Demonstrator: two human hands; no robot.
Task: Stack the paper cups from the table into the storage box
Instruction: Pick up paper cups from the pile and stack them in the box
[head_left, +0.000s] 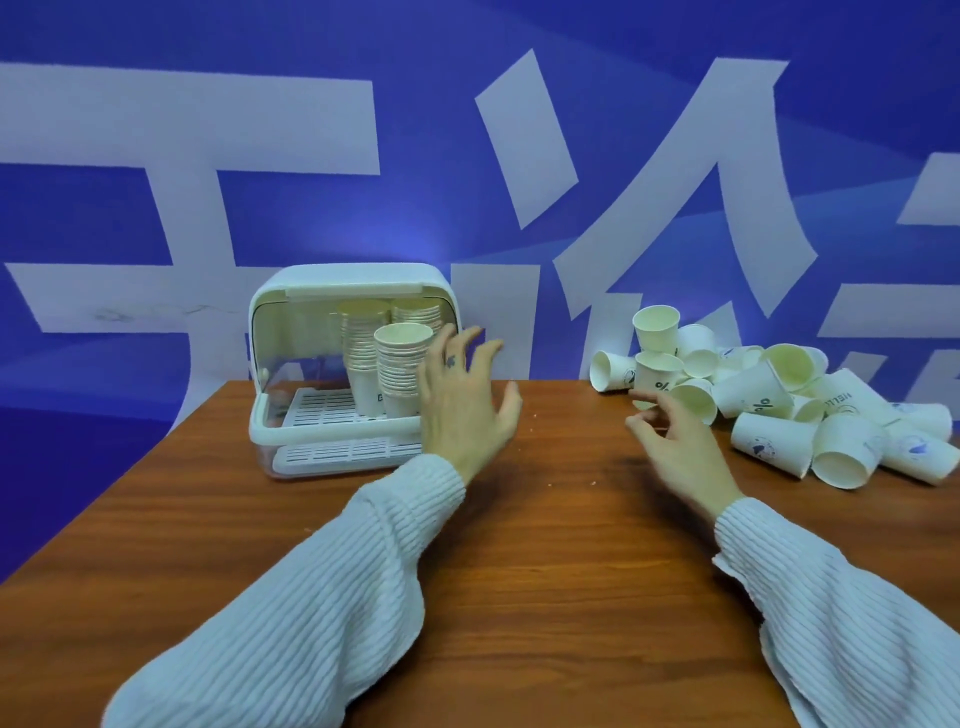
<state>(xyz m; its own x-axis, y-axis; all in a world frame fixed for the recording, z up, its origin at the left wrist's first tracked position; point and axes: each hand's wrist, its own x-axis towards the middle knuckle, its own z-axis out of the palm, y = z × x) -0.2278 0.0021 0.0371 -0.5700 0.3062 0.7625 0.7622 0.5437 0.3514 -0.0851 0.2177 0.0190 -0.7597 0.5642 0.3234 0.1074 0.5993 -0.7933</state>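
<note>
Both hands, left (465, 410) and right (675, 441), hover spread and empty; loose cups (753, 400) show "%".

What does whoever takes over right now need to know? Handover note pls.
Left hand: open, holding nothing, fingers spread beside the front of the white plastic storage box.
Right hand: open, holding nothing, fingers reaching toward the heap of loose white paper cups on the right of the brown wooden table.
Done: three stacks of nested paper cups stand upright in the box, its cover raised.
Left: the whole heap, many cups lying on their sides.
</note>
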